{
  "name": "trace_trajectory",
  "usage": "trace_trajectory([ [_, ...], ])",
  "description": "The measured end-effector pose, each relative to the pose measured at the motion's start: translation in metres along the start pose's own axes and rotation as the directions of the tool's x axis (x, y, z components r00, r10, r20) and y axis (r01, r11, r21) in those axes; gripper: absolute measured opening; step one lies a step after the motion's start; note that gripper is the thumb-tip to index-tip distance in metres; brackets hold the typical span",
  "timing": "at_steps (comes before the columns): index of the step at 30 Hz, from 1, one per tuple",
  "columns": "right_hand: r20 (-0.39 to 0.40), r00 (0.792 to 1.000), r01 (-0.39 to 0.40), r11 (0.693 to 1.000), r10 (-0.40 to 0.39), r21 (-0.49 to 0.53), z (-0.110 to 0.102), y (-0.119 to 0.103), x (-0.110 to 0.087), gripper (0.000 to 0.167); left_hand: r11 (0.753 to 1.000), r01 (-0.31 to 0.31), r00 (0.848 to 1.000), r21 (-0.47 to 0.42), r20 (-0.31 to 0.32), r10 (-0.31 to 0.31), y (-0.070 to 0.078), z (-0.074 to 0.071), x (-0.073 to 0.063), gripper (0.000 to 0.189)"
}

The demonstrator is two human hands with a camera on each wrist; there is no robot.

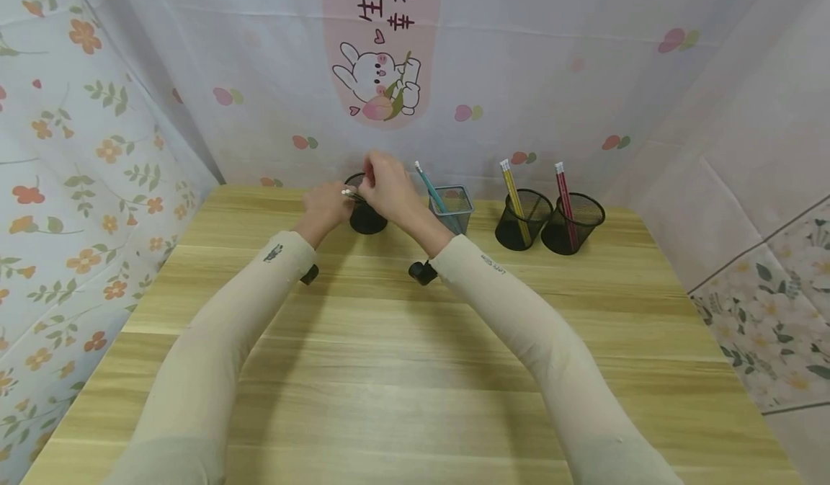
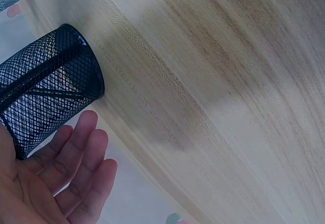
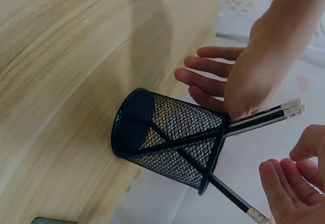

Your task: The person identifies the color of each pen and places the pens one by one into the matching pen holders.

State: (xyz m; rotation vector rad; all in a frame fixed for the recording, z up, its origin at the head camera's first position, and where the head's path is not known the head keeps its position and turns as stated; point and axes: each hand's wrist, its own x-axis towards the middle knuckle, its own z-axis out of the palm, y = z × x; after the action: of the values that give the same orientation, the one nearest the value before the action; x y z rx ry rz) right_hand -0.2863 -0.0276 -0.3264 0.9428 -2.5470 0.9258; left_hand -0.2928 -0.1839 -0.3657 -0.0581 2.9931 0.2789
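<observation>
A black mesh pencil cup point(image 3: 177, 132) stands near the table's back edge. Black pencils point(image 3: 264, 120) with white erasers stick out past its rim, two leaning together and one point(image 3: 236, 198) on the opposite side. My left hand point(image 2: 66, 173) is beside the cup near its rim, fingers loosely bent along its side; whether they touch it is unclear. Over the mouth, my right hand point(image 1: 392, 191) has its thumb and fingertips apart point(image 3: 299, 183), close to the lone pencil's eraser end, with nothing visible between them. The left thumb is mostly hidden.
Right of the hands stands a grey square mesh holder point(image 1: 457, 207) with teal pencils point(image 1: 430, 186). Farther right, two round black mesh cups hold yellow pencils point(image 1: 512, 189) and red pencils point(image 1: 564, 197). Floral curtains hang behind and at both sides of the wooden table point(image 1: 389, 370).
</observation>
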Motion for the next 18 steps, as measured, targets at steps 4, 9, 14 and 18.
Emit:
trace_trajectory([
  [4,-0.005,1.000,-0.005,1.000,0.005,0.027,-0.001,0.000,-0.002,0.004,1.000,-0.016,1.000,0.009,-0.003,0.016,-0.001,0.001,0.001,0.029],
  [9,0.000,1.000,-0.001,0.997,0.002,0.071,-0.006,0.001,-0.008,0.004,1.000,-0.022,1.000,0.022,0.008,0.022,-0.001,0.001,0.003,0.030],
  [14,-0.004,1.000,0.001,0.995,0.000,0.097,-0.012,0.006,-0.016,0.004,0.999,-0.035,0.999,0.032,0.007,0.035,-0.001,0.001,0.003,0.031],
  [18,-0.023,1.000,0.001,0.992,0.002,0.125,-0.018,0.011,-0.024,0.003,0.998,-0.045,0.999,0.036,0.000,0.045,-0.002,0.000,0.002,0.034],
])
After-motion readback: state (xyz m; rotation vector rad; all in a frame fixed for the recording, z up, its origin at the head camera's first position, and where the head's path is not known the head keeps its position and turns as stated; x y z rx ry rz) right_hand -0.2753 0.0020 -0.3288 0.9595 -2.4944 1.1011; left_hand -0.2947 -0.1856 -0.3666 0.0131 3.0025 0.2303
